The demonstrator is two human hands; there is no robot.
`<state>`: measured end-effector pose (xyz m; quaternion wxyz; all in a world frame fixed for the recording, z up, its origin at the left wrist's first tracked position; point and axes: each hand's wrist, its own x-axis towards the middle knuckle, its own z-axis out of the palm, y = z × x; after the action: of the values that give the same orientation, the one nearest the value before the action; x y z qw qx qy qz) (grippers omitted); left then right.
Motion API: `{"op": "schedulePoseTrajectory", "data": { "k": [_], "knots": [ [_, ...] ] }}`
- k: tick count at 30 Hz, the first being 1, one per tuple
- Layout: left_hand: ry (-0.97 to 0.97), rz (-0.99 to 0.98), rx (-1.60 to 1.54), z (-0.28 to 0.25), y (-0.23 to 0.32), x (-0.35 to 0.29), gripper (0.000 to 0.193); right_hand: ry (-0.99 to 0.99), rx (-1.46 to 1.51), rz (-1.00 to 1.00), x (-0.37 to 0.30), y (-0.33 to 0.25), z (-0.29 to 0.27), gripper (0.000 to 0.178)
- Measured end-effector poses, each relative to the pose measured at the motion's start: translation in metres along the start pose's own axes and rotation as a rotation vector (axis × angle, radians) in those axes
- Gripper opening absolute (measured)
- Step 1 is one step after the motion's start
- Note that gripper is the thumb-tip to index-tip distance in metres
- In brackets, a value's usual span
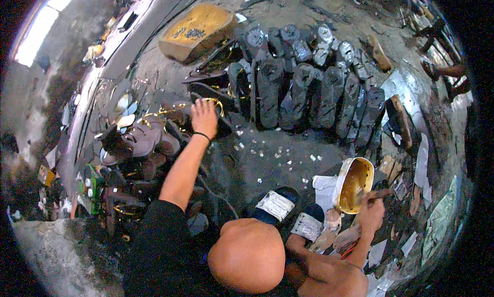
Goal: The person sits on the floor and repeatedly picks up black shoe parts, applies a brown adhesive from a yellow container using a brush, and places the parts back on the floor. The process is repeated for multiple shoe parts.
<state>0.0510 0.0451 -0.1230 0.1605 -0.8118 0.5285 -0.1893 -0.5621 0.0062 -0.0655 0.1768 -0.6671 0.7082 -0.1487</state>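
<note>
My left hand (205, 117), with a dark band at the wrist, reaches over a dark sandal (224, 126) with a gold-coloured strap. Its fingers are stretched out on or just above it; the contact is hidden. At the right, my right hand (371, 214) is closed around a brown-handled tool (380, 193) whose working end I cannot make out. Just beside that hand stands a cream tub (339, 190), tilted, its inside coated with yellow-brown stuff. More dark sandals (146, 140), some gold-trimmed, are heaped left of my left hand.
Several dark shoe lasts (270, 91) stand in rows ahead. A worn yellowish block (193, 32) with small metal bits on top lies beyond them. Pale scraps (280, 153) dot the floor. My bare knee (247, 256) and feet in dark slides (275, 204) are close by.
</note>
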Motion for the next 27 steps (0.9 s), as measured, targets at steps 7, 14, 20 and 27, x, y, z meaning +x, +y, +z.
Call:
{"op": "schedulePoseTrajectory", "data": {
  "k": [7, 14, 20, 27],
  "knots": [
    [0.237, -0.011, -0.779, -0.129, 0.004, -0.003, 0.057, -0.036, -0.007, 0.104, -0.038, 0.012, -0.029, 0.029],
    [-0.226, 0.745, -1.246, -0.159, 0.079, -0.164, 0.062, -0.075, -0.054, 0.050, -0.041, 0.002, -0.027, 0.036],
    [-0.567, 0.205, -1.515, -0.135, 0.109, -0.218, 0.068, -0.518, 0.028, 0.096, -0.054, 0.003, -0.062, 0.019],
    [-0.334, 0.118, -1.231, -0.087, 0.184, -0.150, 0.078, -0.324, 0.766, 0.097, -0.038, -0.061, -0.020, 0.022]
  ]
}}
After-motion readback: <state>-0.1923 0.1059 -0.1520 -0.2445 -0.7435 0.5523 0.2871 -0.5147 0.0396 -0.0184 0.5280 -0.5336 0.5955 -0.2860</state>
